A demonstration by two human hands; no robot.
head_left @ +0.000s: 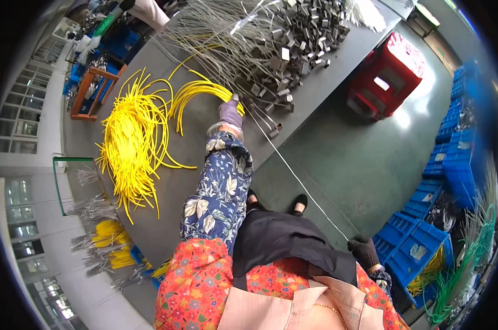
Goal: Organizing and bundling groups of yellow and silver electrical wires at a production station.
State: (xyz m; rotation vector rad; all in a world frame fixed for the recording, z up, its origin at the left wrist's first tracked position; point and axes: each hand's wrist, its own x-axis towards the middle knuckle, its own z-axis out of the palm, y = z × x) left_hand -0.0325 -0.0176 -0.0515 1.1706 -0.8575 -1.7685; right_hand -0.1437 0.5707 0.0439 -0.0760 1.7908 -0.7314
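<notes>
My left hand point(230, 114), in a purplish glove, is closed around a bundle of yellow tubes point(198, 88) over the grey table. Low at the right, my right hand point(363, 251), in a dark glove, pinches the end of a thin pale wire point(299, 179). This wire stretches taut from beside my left hand, across the table's edge. Left of my left hand lies a large heap of loose yellow tubes point(130, 143). Just beyond it spread many grey wires point(221, 55) with small metal blocks point(309, 41) at their ends.
The grey table point(174, 195) ends in a slanting edge at my right. A red stool-like object point(385, 77) stands on the green floor point(337, 143). Stacked blue crates point(417, 242) line the right side. An orange frame point(95, 91) stands at the far left.
</notes>
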